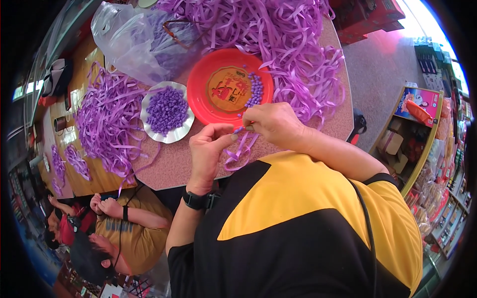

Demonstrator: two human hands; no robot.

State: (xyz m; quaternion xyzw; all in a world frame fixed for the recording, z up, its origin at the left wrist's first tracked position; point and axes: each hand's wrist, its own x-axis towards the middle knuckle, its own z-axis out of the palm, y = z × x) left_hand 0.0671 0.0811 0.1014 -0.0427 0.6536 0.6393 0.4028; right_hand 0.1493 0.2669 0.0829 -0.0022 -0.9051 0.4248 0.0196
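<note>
Both hands pinch one purple ribbon strip (242,145) just below red plate (208,99): left hand (208,149), right hand (273,124). Risk: loose pinch, fold unravels.

bare tabletop (174,161) below white dish (167,112), ribbon heaps (298,44) crowding red plate (229,88)

A red plate (206,107) is sitting mid-tabletop (174,164) with some purple beads (256,89) lying on its right side. Just left of it a white dish (169,135) is holding a heap of purple bits (166,109). Loose ribbon piles (298,44) are sprawling along the far edge and the left edge, and a clear bag (126,37) is slumping at the far left corner. Another person (107,233) is sitting off the near left edge.
</note>
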